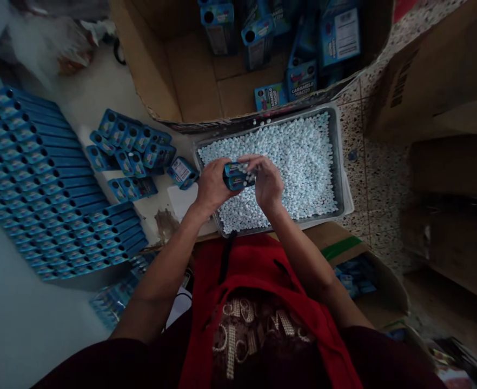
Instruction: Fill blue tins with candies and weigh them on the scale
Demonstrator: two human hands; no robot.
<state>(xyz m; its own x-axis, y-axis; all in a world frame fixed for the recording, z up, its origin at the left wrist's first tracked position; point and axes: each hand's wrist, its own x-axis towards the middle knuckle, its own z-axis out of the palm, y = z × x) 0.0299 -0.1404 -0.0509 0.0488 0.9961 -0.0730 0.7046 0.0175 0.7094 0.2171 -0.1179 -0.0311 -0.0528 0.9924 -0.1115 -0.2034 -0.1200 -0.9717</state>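
Observation:
My left hand point(212, 186) is closed around a pair of small blue candy boxes point(234, 176), held side by side above a metal tray point(341, 156). Small round white and pale-blue candies point(299, 162) fill the tray. At the right end of the boxes my right hand point(267, 182) is cupped, its fingers curled over some loose candies point(250, 175). Whether those fingers touch the boxes I cannot tell. Just left of my left hand, a single blue box point(182, 172) lies by the tray's edge.
Several blue boxes point(131, 140) lie in a loose cluster left of the tray, beside a large stacked block of them point(52, 189). Behind the tray stands an open carton point(190, 75) with more boxes inside. Another carton point(380, 302) sits at the lower right.

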